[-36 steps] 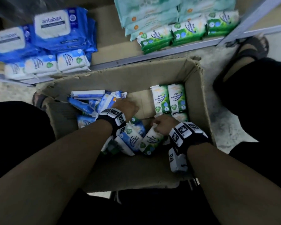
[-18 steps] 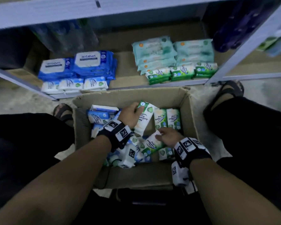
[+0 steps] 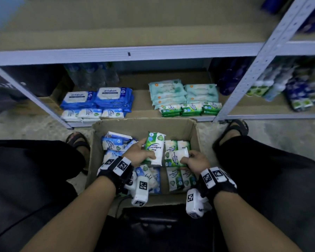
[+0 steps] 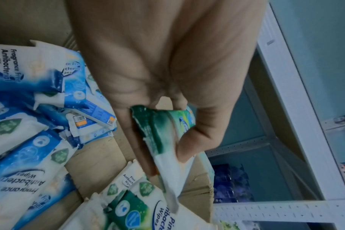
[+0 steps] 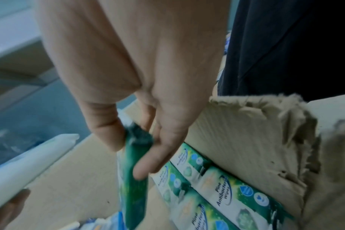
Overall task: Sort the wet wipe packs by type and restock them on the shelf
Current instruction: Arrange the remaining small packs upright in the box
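Bottled water [image 3: 91, 74] far left under shelf, dark bags [image 3: 231, 77] far right, sandals [image 3: 235, 127], concrete floor [image 3: 289, 135].

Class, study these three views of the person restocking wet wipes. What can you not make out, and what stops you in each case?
- Packs under the left hand and right hand: head view, hidden by hands and wrist cameras.
- Goods on the right-hand shelf bay: head view, blurred.
- Small print on the teal packs: too small.
- Held green pack: right wrist view, edge-on, label unreadable.

head: high, faces forward-down over open brown cardboard box [image 3: 144, 127] and grey metal shelf [image 3: 127, 54]
wrists: close, along fingers into box
shared: box interior
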Available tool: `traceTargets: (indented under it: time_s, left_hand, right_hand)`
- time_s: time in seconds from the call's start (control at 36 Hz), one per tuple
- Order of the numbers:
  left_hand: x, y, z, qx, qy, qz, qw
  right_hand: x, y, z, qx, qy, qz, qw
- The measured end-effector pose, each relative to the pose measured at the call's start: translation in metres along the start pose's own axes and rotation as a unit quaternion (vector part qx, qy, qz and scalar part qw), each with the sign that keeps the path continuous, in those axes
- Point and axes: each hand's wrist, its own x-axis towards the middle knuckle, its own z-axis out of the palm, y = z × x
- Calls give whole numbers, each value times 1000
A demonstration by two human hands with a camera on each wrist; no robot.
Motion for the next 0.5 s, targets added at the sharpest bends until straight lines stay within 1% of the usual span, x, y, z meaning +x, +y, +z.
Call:
traceTargets:
  time_s: [0.06,0.11,0.19,0.28,0.36,0.44,0.5]
  left_hand:
    - [-7,4,-2,-1,13,0,1000]
    - [-12,8,-2,-38,45,-4,998]
    - [-15,8,-3,-114,83,-21,990]
    - [-18,8,-7,-154,119,-30,980]
    - [-20,10,-12,-188,107,-33,976]
    - [-20,9,-11,-171,84,-7,982]
    - [-24,12,-6,-167,79,7,983]
  right_hand:
    - [-7,-4,-3,17,13,-23,1000]
    - [-9,-6,-3,44,10,-38,998]
    - [-4,-5,1,66,18,-36,997]
    - [1,-2,3,95,17,-30,995]
    - [0,-3,1,102,32,-44,993]
    - [-2,-4,-2,102,35,-53,993]
    - [-4,-6,-2,117,20,-48,992]
